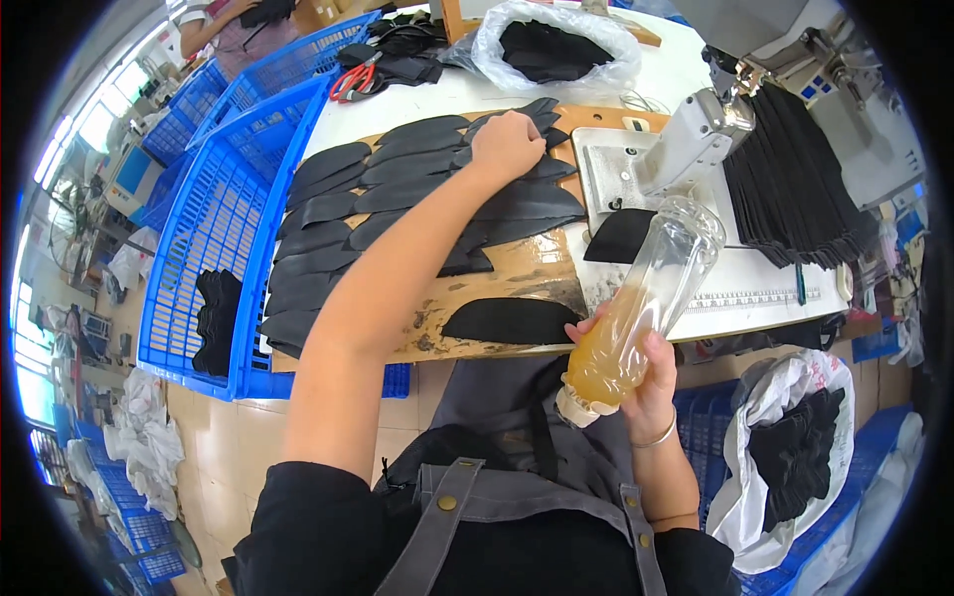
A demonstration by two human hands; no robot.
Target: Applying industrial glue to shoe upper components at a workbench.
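Left hand: we see it (509,146) from the back, over the upper rows of black pieces (407,167); its fingertips are hidden, so we cannot tell whether they pinch one or only press down.
Right hand: we find it (651,382) wrapped around the clear bottle (644,308), thumb on the near side, fingertips at the far side; the fingers between are hidden behind it.
Bottle: we see it tilted, cap end low, base near the metal machine (691,149), amber contents gathered toward the cap.
Black pieces: we see them overlapping in rows on the wooden board (467,296), some covered by the left forearm.
Single black piece: it lies (522,322) at the board's near edge, just beside the right hand's fingertips.
Machine: we see its upper part cut off.
Co-worker: a person (263,45), cut off at the top.
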